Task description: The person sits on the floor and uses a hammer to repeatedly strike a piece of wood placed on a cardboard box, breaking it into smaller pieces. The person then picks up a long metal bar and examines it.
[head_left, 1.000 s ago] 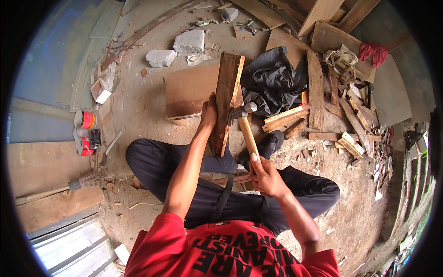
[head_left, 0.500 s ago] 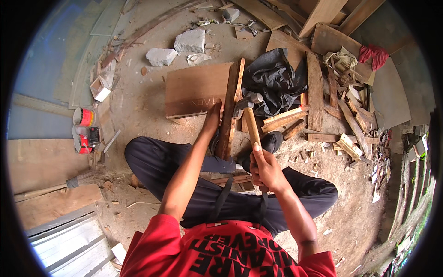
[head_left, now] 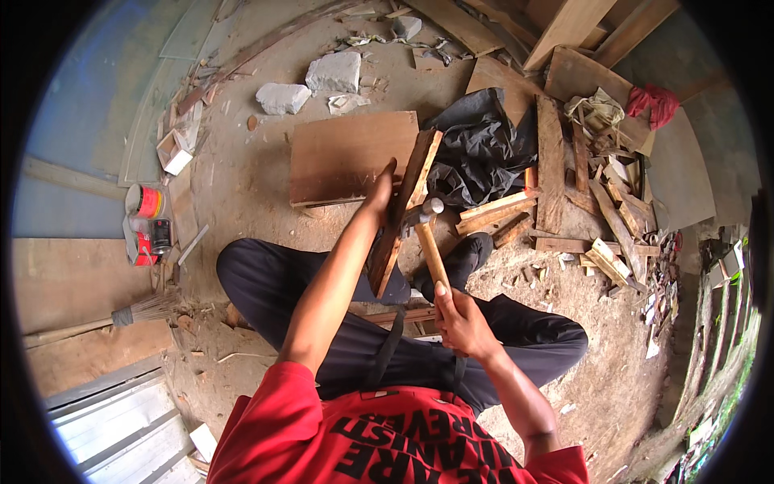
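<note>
While the left hand (head_left: 380,195) grips the tilted plank (head_left: 416,171) from its left side just beyond the lap (head_left: 423,363), I'd guess to steady it against the hammer (head_left: 431,254) clenched in the right hand (head_left: 463,321), the gritty floor (head_left: 613,363) is pretty messy, scrap wood (head_left: 617,211) heaped right and pale blocks (head_left: 333,73) far off.

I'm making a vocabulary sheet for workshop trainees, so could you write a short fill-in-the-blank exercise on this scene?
1. The right hand grips a wooden-handled ____.
2. The left hand is against a board made of ____.
3. The crumpled sheet beyond the board is ____ in colour.
4. The person's shirt is ____ with dark lettering.

Missing words: hammer; wood; black; red.
</note>
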The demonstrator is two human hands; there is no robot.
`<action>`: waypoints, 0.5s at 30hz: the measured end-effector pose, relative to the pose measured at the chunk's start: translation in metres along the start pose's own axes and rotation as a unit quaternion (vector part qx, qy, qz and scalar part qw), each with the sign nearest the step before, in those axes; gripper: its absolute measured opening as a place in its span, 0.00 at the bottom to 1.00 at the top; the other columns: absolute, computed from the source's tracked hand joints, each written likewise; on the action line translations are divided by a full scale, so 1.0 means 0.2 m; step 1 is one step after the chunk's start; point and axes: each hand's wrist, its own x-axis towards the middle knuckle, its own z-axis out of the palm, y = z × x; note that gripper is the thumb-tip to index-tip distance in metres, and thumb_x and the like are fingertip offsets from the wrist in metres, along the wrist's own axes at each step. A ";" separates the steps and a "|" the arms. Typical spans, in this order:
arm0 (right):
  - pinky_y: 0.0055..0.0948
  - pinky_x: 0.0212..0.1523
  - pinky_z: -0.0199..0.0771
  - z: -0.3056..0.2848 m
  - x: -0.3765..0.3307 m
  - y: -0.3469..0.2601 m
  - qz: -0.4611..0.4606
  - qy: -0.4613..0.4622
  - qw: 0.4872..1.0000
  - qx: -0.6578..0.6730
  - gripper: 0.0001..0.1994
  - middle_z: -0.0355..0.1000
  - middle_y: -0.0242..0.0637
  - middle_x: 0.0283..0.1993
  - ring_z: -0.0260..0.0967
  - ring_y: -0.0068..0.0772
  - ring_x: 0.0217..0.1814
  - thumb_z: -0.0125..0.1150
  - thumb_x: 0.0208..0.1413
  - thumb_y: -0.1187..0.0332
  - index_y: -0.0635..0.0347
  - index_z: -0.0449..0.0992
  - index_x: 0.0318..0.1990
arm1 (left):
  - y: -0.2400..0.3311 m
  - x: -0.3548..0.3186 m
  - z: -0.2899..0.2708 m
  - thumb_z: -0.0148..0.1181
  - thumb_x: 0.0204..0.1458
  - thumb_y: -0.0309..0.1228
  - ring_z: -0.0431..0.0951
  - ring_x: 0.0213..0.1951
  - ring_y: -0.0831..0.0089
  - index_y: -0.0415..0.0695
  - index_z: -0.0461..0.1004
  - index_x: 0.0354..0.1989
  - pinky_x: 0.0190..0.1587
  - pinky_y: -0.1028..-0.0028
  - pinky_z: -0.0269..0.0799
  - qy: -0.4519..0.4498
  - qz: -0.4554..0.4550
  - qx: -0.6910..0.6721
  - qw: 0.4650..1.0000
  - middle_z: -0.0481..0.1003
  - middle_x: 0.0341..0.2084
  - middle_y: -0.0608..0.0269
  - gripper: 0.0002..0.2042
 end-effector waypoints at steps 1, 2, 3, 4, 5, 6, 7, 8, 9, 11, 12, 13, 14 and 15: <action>0.21 0.13 0.53 0.01 -0.02 0.00 0.008 0.001 1.000 -0.005 0.26 0.53 0.24 0.18 0.49 0.15 0.14 0.40 0.69 0.42 0.56 0.62 0.30 | 0.06 -0.01 0.01 0.38 0.60 0.65 0.75 0.38 0.63 0.36 0.72 0.51 0.44 0.62 0.70 0.001 0.004 0.031 1.000 0.76 0.35 0.51 0.38; 0.21 0.13 0.53 0.02 -0.03 0.00 0.015 0.001 1.000 -0.010 0.25 0.53 0.24 0.18 0.49 0.15 0.15 0.40 0.69 0.42 0.55 0.62 0.30 | 0.12 -0.02 0.03 0.37 0.60 0.65 0.75 0.38 0.63 0.35 0.72 0.51 0.44 0.63 0.70 0.002 0.008 0.061 0.998 0.77 0.35 0.51 0.39; 0.25 0.16 0.56 0.01 -0.03 0.02 0.025 -0.002 0.999 -0.023 0.25 0.56 0.25 0.19 0.51 0.17 0.16 0.42 0.69 0.44 0.57 0.63 0.30 | 0.18 -0.06 0.07 0.36 0.60 0.65 0.76 0.38 0.63 0.35 0.73 0.50 0.44 0.63 0.72 0.009 0.000 0.049 0.999 0.77 0.36 0.50 0.39; 0.27 0.17 0.57 0.01 -0.02 0.07 -0.020 0.016 0.997 -0.074 0.25 0.57 0.26 0.19 0.52 0.19 0.17 0.42 0.69 0.45 0.59 0.64 0.30 | 0.25 -0.12 0.10 0.37 0.60 0.66 0.76 0.39 0.64 0.35 0.73 0.49 0.45 0.65 0.73 -0.012 0.007 0.025 1.000 0.77 0.36 0.50 0.39; 0.28 0.19 0.58 0.00 0.00 0.13 -0.064 0.035 0.990 -0.124 0.25 0.58 0.27 0.19 0.53 0.20 0.18 0.43 0.70 0.46 0.60 0.65 0.30 | 0.26 -0.09 0.10 0.37 0.59 0.68 0.76 0.40 0.66 0.35 0.73 0.50 0.45 0.67 0.73 -0.037 0.035 0.021 0.999 0.77 0.37 0.50 0.41; 0.30 0.21 0.59 0.01 0.00 0.13 -0.108 0.049 0.978 -0.173 0.25 0.59 0.28 0.19 0.54 0.22 0.19 0.43 0.70 0.47 0.61 0.66 0.30 | 0.27 -0.09 0.09 0.38 0.57 0.70 0.76 0.40 0.67 0.36 0.72 0.50 0.45 0.69 0.73 -0.058 0.063 0.017 0.996 0.77 0.38 0.50 0.42; 0.34 0.25 0.61 0.00 0.00 0.11 -0.095 0.059 0.974 -0.195 0.25 0.60 0.36 0.19 0.55 0.27 0.22 0.45 0.70 0.49 0.65 0.67 0.30 | 0.26 -0.10 0.10 0.38 0.56 0.71 0.76 0.40 0.68 0.37 0.71 0.54 0.46 0.68 0.73 -0.070 0.109 0.018 0.991 0.77 0.39 0.53 0.43; 0.35 0.25 0.61 0.00 -0.01 0.09 -0.093 0.062 0.973 -0.202 0.25 0.60 0.37 0.19 0.55 0.28 0.22 0.46 0.70 0.49 0.66 0.67 0.31 | 0.24 -0.12 0.11 0.38 0.55 0.72 0.76 0.41 0.70 0.37 0.69 0.57 0.47 0.67 0.74 -0.083 0.155 0.019 0.984 0.76 0.39 0.56 0.44; 0.35 0.25 0.61 0.00 -0.02 0.07 -0.092 0.068 0.971 -0.210 0.25 0.59 0.39 0.19 0.55 0.29 0.22 0.46 0.70 0.50 0.67 0.67 0.31 | 0.23 -0.14 0.12 0.39 0.54 0.73 0.76 0.41 0.71 0.38 0.68 0.60 0.48 0.66 0.74 -0.098 0.202 0.021 0.974 0.76 0.39 0.58 0.46; 0.36 0.25 0.62 -0.01 -0.01 0.05 -0.098 0.077 0.968 -0.216 0.25 0.59 0.43 0.18 0.55 0.31 0.21 0.48 0.69 0.51 0.68 0.67 0.32 | 0.22 -0.16 0.09 0.49 0.50 0.72 0.72 0.50 0.71 0.43 0.59 0.68 0.53 0.66 0.71 -0.138 0.304 0.086 0.939 0.72 0.46 0.61 0.48; 0.37 0.25 0.62 -0.02 -0.01 0.05 -0.101 0.079 0.968 -0.217 0.25 0.59 0.44 0.18 0.55 0.32 0.21 0.48 0.69 0.51 0.69 0.68 0.32 | 0.21 -0.17 0.09 0.56 0.49 0.69 0.71 0.52 0.71 0.44 0.57 0.69 0.54 0.65 0.70 -0.142 0.336 0.089 0.927 0.71 0.49 0.61 0.48; 0.38 0.25 0.62 -0.02 -0.01 0.06 -0.104 0.082 0.967 -0.217 0.24 0.59 0.46 0.18 0.56 0.33 0.20 0.49 0.69 0.52 0.70 0.68 0.32 | 0.22 -0.18 0.08 0.60 0.48 0.65 0.71 0.51 0.71 0.43 0.57 0.69 0.55 0.66 0.70 -0.144 0.338 0.088 0.926 0.70 0.49 0.62 0.47; 0.39 0.25 0.63 -0.03 0.01 0.06 -0.109 0.085 0.966 -0.217 0.24 0.60 0.47 0.17 0.56 0.34 0.20 0.50 0.69 0.52 0.70 0.69 0.32 | 0.24 -0.17 0.07 0.65 0.47 0.61 0.71 0.51 0.71 0.43 0.57 0.68 0.55 0.66 0.69 -0.146 0.339 0.087 0.925 0.70 0.49 0.62 0.46; 0.39 0.24 0.63 -0.03 0.02 0.07 -0.114 0.090 0.965 -0.216 0.24 0.60 0.47 0.17 0.57 0.35 0.19 0.50 0.68 0.53 0.70 0.69 0.31 | 0.27 -0.19 0.08 0.69 0.46 0.57 0.70 0.51 0.72 0.43 0.58 0.68 0.55 0.66 0.69 -0.149 0.340 0.086 0.924 0.69 0.49 0.63 0.45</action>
